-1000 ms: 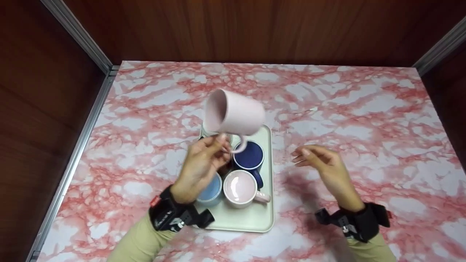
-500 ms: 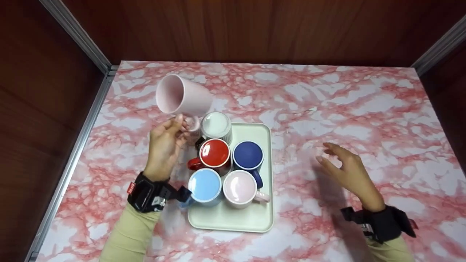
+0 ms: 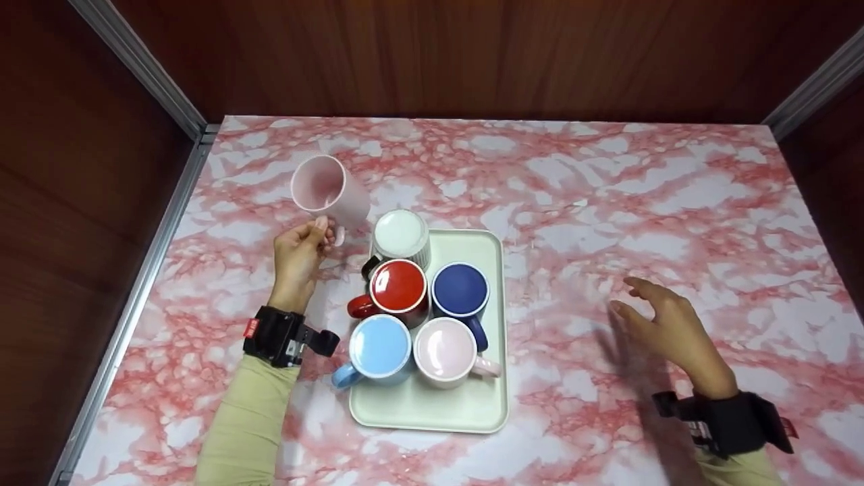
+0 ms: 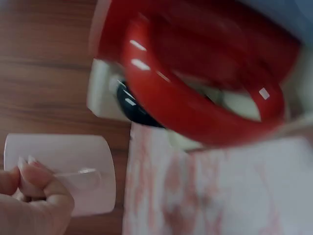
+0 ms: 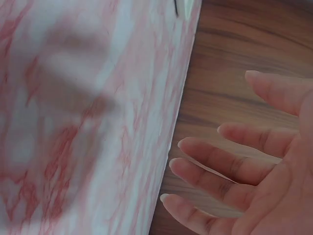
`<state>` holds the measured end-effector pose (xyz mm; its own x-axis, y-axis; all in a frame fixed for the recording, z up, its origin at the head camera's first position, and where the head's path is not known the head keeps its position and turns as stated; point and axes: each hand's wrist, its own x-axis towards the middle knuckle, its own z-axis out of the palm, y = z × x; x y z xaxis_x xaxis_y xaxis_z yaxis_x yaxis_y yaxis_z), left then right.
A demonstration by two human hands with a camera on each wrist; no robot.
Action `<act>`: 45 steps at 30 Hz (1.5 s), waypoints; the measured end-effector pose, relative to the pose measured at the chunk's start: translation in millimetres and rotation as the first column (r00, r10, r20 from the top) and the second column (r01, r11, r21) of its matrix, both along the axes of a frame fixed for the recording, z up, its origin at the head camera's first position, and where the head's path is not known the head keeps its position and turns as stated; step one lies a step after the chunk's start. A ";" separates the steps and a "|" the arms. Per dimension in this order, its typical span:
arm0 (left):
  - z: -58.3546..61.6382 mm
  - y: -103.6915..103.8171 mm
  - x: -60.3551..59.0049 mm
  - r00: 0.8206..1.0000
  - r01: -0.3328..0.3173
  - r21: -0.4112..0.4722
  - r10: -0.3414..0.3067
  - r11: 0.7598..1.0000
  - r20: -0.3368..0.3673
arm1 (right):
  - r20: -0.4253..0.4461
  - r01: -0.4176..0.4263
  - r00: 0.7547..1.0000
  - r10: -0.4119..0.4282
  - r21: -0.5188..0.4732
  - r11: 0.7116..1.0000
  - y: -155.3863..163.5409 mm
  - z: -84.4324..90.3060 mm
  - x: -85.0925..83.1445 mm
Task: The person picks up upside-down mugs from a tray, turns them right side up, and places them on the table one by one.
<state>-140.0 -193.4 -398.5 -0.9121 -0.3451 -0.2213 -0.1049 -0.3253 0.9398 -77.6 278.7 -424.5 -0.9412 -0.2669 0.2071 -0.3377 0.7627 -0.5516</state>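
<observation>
Pale pink, and smooth as far as I can see, is the mug [image 3: 352,202] pinched at its handle [image 3: 339,235] between the thumb and fingers of my left hand [image 3: 297,260]. Its body sits just beyond those fingers, near upright, mouth upward. Whether its base touches the marbled table [image 3: 607,175] I cannot tell.

Right hand [image 3: 678,331]: fingers apart, nothing held, well out to the other side of the tray [image 3: 432,413].

Clearances. To the right of my left hand, near the held piece, is the white mug [image 3: 401,233]. Nearer to my wrist on that same side are the red mug [image 3: 398,285] and the light blue mug [image 3: 379,346]; the strapped-on wrist camera [image 3: 325,342] reaches toward the latter.

In my judgement the step in hand is steering this piece by its handle alone. All the weight hangs to one side of the pinch, so a firm grip and a level wrist are advised, lest the body swing. Contact should be base first and flat, with release only once the weight is fully borne. I would withdraw away from the tray, so that neither fingers nor camera catch the red handle [image 3: 363,306]. My free fingers could steady the far side, if needed.
</observation>
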 end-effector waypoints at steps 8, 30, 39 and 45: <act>-25.9 -0.2 -12.3 0.998 0.053 -0.153 -0.047 0.987 0.040 | 0.042 0.002 0.999 -0.003 0.010 1.000 5.6 -1.9 1.0; -48.2 1.5 -26.1 0.986 0.147 -0.225 -0.123 0.963 0.116 | 0.081 0.036 0.996 -0.034 -0.014 0.999 8.4 -1.8 2.4; -44.3 1.3 -28.0 0.969 0.234 -0.238 -0.206 0.943 0.137 | 0.073 0.023 0.997 -0.022 -0.019 1.000 9.7 -1.6 3.6; -41.1 3.7 -22.9 0.953 0.289 -0.355 -0.231 0.889 0.197 | 0.114 0.037 0.993 -0.035 -0.019 0.999 9.7 -0.7 6.1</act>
